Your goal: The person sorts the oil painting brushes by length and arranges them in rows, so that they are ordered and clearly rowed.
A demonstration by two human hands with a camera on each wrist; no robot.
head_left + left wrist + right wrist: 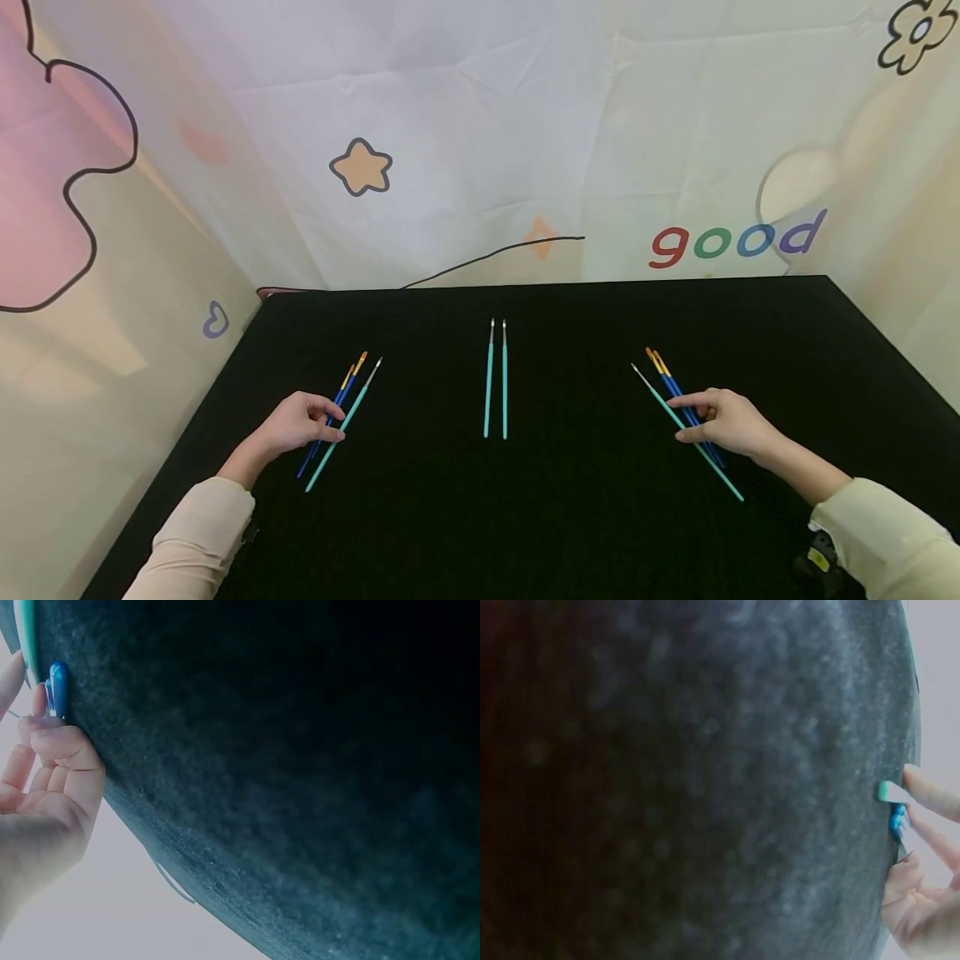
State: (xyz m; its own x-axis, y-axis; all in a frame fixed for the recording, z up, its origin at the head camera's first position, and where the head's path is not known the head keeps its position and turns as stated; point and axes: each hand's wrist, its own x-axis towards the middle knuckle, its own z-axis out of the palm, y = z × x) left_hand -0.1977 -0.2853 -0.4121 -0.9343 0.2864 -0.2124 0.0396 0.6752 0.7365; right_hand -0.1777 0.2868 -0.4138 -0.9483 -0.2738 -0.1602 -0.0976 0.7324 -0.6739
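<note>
On the left, my left hand (pixel 298 422) pinches a teal paintbrush (pixel 321 467), its thumb lying across the handle. Two blue paintbrushes (pixel 349 383) with orange bristles run under that hand, nearly parallel to the teal one. Mirroring it, my right hand (pixel 731 423) pinches another teal paintbrush (pixel 720 472) with thumb and index finger. Blue paintbrushes (pixel 671 385) lie beneath its fingers. Teal handle (pixel 28 637) and blue handle ends (pixel 58 679) show by the fingers in the left wrist view. In the right wrist view, a teal end (pixel 886 792) sits above blue ends (pixel 897 822).
Two more teal paintbrushes (pixel 488 383) stand side by side at the middle of the black table (pixel 420 517), white tips away from me. Behind the table hangs a pale printed cloth (pixel 480 150), which also closes in the left and right sides.
</note>
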